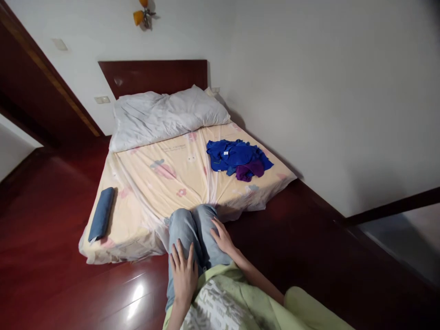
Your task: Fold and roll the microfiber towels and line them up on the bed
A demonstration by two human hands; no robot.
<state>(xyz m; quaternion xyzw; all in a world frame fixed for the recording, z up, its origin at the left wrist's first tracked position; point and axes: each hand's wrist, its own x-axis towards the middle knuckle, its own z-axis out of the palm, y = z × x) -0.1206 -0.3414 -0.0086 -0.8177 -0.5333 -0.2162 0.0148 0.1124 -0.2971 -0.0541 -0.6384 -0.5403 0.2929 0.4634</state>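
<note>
From my end, the left hand [184, 275] and right hand [222, 236] lie on the jeans [182, 224] at the bed's [185, 169] near edge, fingers spread and gripping nothing. I judge this a pause; any move would call for lifting the palms first. The jeans look pale, faded. Rightward sits a rumpled blue garment pile [237, 156]; leftward, a rolled blue cloth [102, 213].
</note>
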